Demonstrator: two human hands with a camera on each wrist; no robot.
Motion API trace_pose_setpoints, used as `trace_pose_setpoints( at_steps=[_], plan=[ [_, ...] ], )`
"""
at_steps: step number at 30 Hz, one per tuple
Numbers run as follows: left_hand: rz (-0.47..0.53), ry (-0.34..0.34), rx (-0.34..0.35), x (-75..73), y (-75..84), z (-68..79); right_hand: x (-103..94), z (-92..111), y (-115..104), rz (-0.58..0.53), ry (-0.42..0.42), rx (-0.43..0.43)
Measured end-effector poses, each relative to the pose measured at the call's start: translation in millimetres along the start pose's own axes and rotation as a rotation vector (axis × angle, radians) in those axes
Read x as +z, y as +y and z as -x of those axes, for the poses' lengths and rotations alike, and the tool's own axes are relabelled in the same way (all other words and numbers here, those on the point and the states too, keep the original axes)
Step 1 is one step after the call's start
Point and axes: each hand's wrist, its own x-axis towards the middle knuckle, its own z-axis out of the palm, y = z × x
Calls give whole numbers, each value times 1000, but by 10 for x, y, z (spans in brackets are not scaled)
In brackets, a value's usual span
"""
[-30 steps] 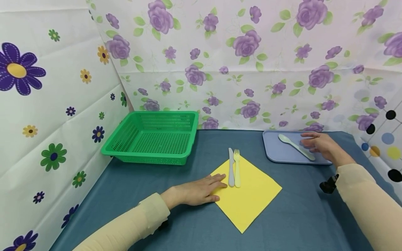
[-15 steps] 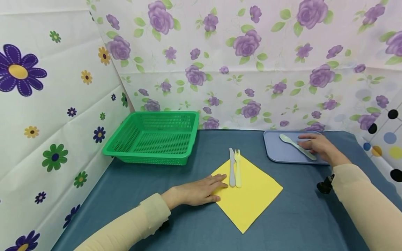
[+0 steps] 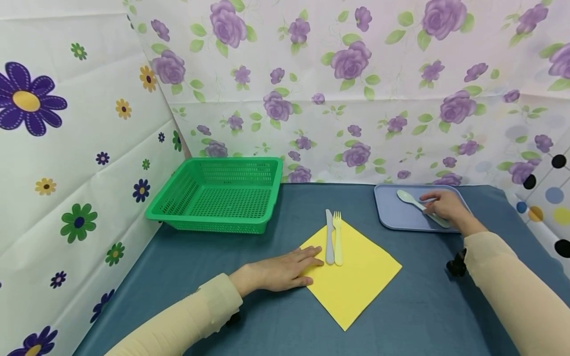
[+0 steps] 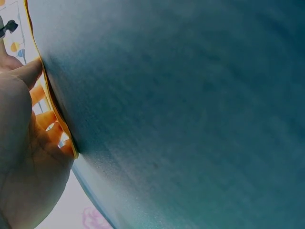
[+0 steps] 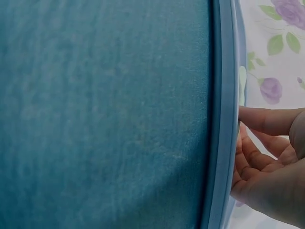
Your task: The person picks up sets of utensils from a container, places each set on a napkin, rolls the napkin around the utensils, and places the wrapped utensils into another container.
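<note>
My left hand (image 3: pixel 285 271) rests with spread fingers on the left corner of a yellow napkin (image 3: pixel 356 287). Just beyond its fingertips, a grey knife (image 3: pixel 329 242) and a pale yellow fork (image 3: pixel 338 242) lie side by side on the napkin. In the left wrist view, the napkin's edge shows as a thin line along the fingers. At the right, my right hand (image 3: pixel 451 207) is low over a pale green spoon (image 3: pixel 409 199) in a blue-violet tray (image 3: pixel 392 217). Its thumb and index finger are at the handle, a gap between them. Whether they touch it is unclear.
A green plastic basket (image 3: pixel 231 225) stands at the back left of the blue cloth-covered table (image 3: pixel 276 316). Flower-printed sheets (image 3: pixel 311 99) close off the back and left side; a dotted sheet hangs at the right.
My right hand has moved left and down to the spoon's handle, its thumb and fingers drawing closer together. The spoon lies as before. My left hand has stayed on the napkin.
</note>
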Motion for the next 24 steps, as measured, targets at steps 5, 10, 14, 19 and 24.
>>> trace_pose_setpoints(
  at_steps=[5,10,14,19,24],
  plan=[
    [-5,0,4,-1,1,-8,-15,0,-22,32,-7,14],
    [-1,-3,4,-2,-1,-15,-46,-9,-42,40,-43,73],
    [-1,-5,-1,-5,0,-10,-60,-13,-63,44,-60,88],
    [0,-7,-7,-5,2,-6,-66,-16,-91,25,-33,67],
    [-1,-10,-4,-2,-1,-2,-91,-24,-108,-5,6,50]
  ],
)
